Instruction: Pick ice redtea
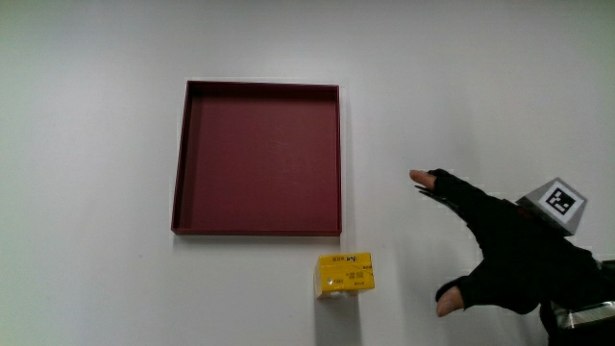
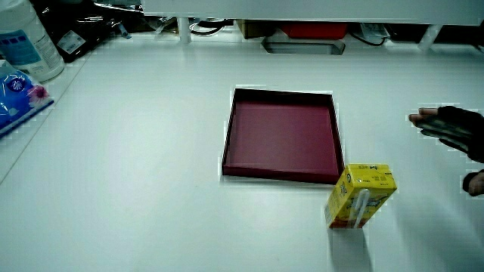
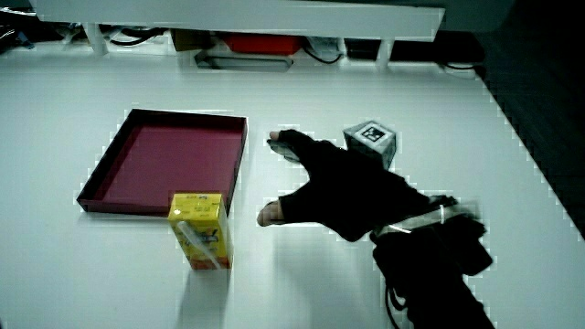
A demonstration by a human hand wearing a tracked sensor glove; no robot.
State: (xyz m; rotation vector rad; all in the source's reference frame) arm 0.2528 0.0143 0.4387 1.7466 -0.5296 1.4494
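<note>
A yellow ice red tea carton (image 1: 345, 274) stands upright on the white table, just nearer to me than a corner of the dark red tray (image 1: 192, 163). Both side views show the carton (image 2: 360, 196) (image 3: 200, 229) with a straw on its face. The hand (image 1: 500, 245) in its black glove hovers over the table beside the carton, a short gap apart from it. Its fingers are spread and hold nothing. The patterned cube (image 1: 556, 203) sits on the back of the hand.
The shallow tray (image 2: 227, 143) (image 3: 101, 178) has nothing in it. In a side view a plastic bottle (image 2: 26, 41) and a blue packet (image 2: 15, 91) lie at the table's edge, well away from the tray. A low partition with cables runs along the table's end.
</note>
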